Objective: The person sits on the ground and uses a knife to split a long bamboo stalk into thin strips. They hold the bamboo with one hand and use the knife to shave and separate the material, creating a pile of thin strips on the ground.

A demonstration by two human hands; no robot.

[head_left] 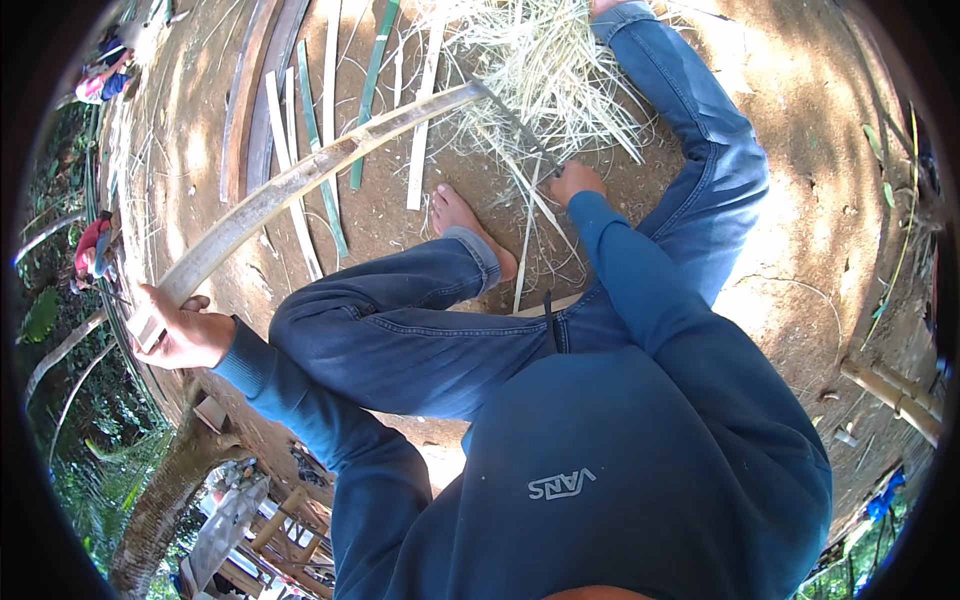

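My left hand (185, 332) is closed round the near end of a long split bamboo piece (300, 170), which slants up and away to the right over the ground. My right hand (578, 183) is closed round the handle of a long knife (520, 128). Its dark, narrow blade points away to the left, and the tip area meets the far end of the bamboo; whether it is cutting in cannot be made out. Below that end lies a heap of pale bamboo shavings (550, 75). My bare foot (460, 215) rests on the dirt between my hands.
Several pale and green bamboo strips (330, 110) lie on the dirt ground, beside brown boards (245, 100) at the far left. A tree trunk (165, 490) stands at lower left. Bamboo poles (895, 395) lie at right. People (93, 250) are off to the left.
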